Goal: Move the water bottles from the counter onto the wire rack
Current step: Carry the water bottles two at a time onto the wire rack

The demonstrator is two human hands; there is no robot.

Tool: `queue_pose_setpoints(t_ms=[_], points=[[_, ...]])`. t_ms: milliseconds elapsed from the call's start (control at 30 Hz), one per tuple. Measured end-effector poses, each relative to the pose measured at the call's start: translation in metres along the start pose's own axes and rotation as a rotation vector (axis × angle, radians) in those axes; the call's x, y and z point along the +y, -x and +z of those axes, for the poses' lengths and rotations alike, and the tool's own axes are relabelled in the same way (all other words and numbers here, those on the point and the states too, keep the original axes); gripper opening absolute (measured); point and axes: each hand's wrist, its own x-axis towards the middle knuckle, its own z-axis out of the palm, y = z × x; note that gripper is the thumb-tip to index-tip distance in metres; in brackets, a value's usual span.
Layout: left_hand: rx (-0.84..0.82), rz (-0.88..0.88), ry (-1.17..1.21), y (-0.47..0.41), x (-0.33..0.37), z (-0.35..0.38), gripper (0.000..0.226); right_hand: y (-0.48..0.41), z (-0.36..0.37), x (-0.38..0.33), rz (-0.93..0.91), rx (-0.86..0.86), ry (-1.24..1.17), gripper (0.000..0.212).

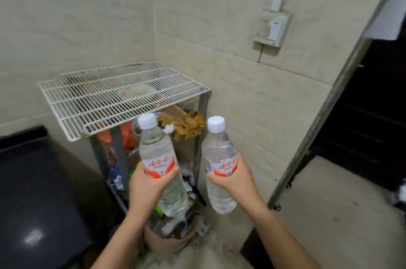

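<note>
Wire rack (98, 97) against tiled wall (219, 27)

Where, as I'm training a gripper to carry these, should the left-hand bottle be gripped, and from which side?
Probably around the label band of the left bottle, from the near side, as the left hand holds it. The body is round and straight there, the bottle is nearly upright, and the base is free to land on the wire rack.

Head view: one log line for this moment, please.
stage: pre-placement | left hand: grips clear plastic white-capped water bottle | right hand: grips second matching bottle | white wire rack: no bottle on top yet
</note>
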Motion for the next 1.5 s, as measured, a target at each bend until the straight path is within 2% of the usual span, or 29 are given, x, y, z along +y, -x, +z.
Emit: queue_pose_setpoints(t_ms=[67, 167, 267, 433, 633, 800, 1033, 1167, 1300, 1400, 1500], points=[[0.093, 0.016, -0.003, -0.009, 0.012, -0.002, 0.036, -0.028, -0.001, -0.004, -0.045, -0.056, -0.037, 0.051], [0.217, 0.065, 0.003, -0.021, 0.031, -0.01, 0.056, -0.065, 0.003, -0.02, -0.118, -0.157, -0.113, 0.056], [0.299, 0.139, 0.004, -0.036, 0.053, -0.018, 0.065, -0.099, 0.011, -0.046, -0.205, -0.245, -0.187, 0.055], [0.379, 0.245, 0.003, -0.079, 0.078, -0.041, 0.047, -0.16, 0.035, -0.086, -0.329, -0.297, -0.263, 0.052], [0.369, 0.329, 0.063, -0.166, 0.093, -0.076, 0.052, -0.252, 0.073, -0.12, -0.408, -0.263, -0.239, 0.056], [0.289, 0.303, 0.096, -0.254, 0.093, -0.094, 0.053, -0.35, 0.13, -0.137, -0.341, -0.122, -0.251, 0.052], [0.281, 0.241, 0.023, -0.351, 0.074, -0.121, 0.071, -0.462, 0.188, -0.131, -0.258, -0.078, -0.106, 0.054], [0.3, 0.184, 0.019, -0.379, 0.071, -0.125, 0.063, -0.51, 0.216, -0.126, -0.22, -0.096, -0.091, 0.052], [0.32, 0.131, -0.015, -0.389, 0.057, -0.132, 0.075, -0.556, 0.236, -0.115, -0.229, -0.121, -0.101, 0.054], [0.384, 0.086, -0.015, -0.393, 0.052, -0.137, 0.068, -0.583, 0.247, -0.111, -0.227, -0.123, -0.104, 0.053], [0.403, 0.073, -0.034, -0.397, 0.054, -0.139, 0.082, -0.604, 0.264, -0.11, -0.184, -0.072, -0.147, 0.052]])
